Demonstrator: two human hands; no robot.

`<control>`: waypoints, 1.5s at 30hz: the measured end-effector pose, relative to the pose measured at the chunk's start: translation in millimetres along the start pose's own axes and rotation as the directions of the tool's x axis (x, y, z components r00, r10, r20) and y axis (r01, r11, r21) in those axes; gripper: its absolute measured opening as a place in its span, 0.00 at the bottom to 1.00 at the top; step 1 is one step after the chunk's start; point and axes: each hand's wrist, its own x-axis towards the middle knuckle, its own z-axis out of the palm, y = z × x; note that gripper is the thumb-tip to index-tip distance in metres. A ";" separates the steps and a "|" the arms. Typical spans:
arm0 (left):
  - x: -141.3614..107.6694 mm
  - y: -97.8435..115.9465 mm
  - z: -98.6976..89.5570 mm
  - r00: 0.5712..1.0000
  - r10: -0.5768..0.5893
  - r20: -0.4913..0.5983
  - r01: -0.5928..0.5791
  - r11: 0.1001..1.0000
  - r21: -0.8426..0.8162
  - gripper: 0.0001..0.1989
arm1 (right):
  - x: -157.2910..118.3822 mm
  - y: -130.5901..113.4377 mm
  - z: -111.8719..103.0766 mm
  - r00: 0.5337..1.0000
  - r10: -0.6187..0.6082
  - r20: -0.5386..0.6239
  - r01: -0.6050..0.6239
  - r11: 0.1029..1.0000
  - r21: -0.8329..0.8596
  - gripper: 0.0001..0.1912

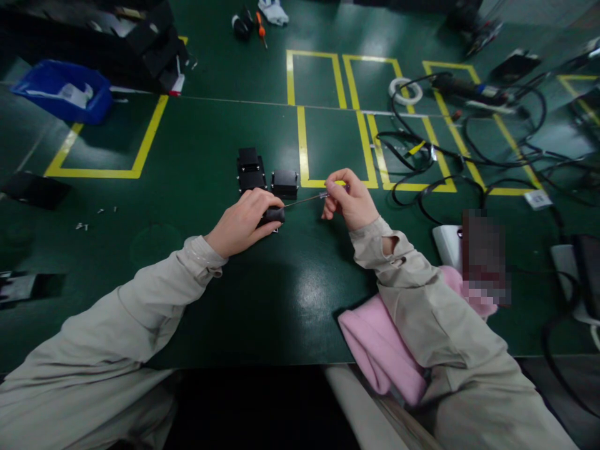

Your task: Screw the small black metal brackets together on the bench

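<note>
My left hand [248, 219] is closed over a small black block [274, 215] on the green table, its fingers covering much of it. My right hand [349, 199] pinches the handle end of a thin screwdriver [302, 201]. The slim metal shaft runs left to the block's right side; whether its tip touches is too small to tell. Just beyond my left hand lie more black blocks with small bright screws at their edges: one pair stacked or side by side [250, 172], and a separate block [284, 182] to their right.
Loose screws [82, 226] lie to the left, below a blue bin [65, 90]. Black cables [422, 150] and a white tape roll [405, 91] spread over the right side. A pink cloth [379, 344] lies under my right forearm. An orange-handled tool [260, 26] is at the back.
</note>
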 end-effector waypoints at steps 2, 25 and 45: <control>0.1 -0.2 0.2 1.000 0.003 -0.003 -0.003 1.000 0.002 0.14 | 0.1 0.2 0.3 1.000 0.003 -0.012 -0.003 1.000 0.008 0.22; 0.6 1.8 -0.7 0.998 -0.049 0.029 0.049 0.999 -0.017 0.14 | -3.6 -5.6 4.8 0.998 0.044 -0.040 -0.045 0.999 -0.024 0.27; 0.5 1.8 -2.0 0.998 -0.057 0.026 0.058 0.998 -0.027 0.14 | -2.2 -4.7 1.9 0.998 0.059 -0.008 -0.059 0.998 0.029 0.28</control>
